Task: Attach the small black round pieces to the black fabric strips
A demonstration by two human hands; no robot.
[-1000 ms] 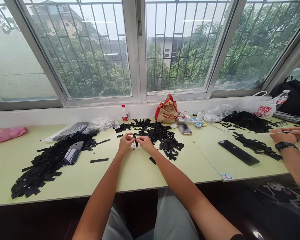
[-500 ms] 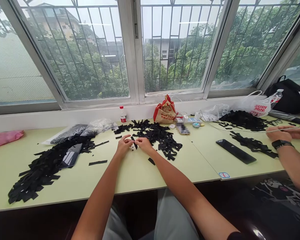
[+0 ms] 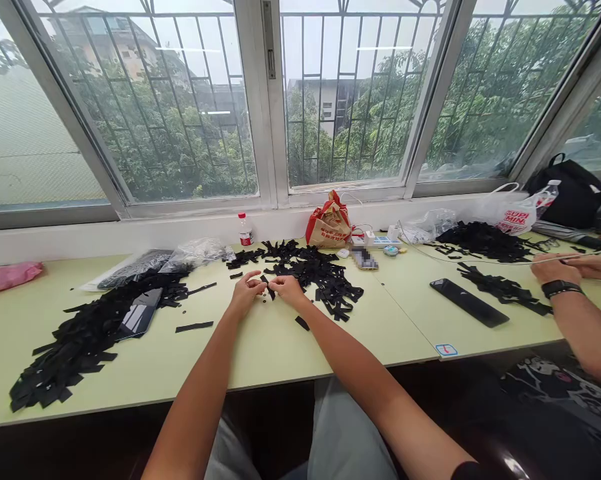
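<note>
Between my two hands is a short black fabric strip (image 3: 267, 287), held above the table. My left hand (image 3: 247, 293) pinches it from the left with thumb and fingers. From the other side, my right hand (image 3: 287, 291) is closed on the strip too. Just behind and right of my hands lies a loose pile of black strips (image 3: 325, 270). Tiny dark round pieces lie on the table under my fingers, too small to name. One single strip (image 3: 302, 323) rests near my right wrist, and another strip (image 3: 194, 327) lies flat left of my left forearm.
A long heap of black strips (image 3: 75, 347) covers the left side, with a phone (image 3: 140, 313) on it. Behind stand a bottle (image 3: 245, 230) and a paper bag (image 3: 329, 223). At right, a co-worker's hands (image 3: 557, 270) are near a black phone (image 3: 467, 302).
The whole view has shifted very slightly. Both my hands stay at the strip, which looks a little more tilted.
</note>
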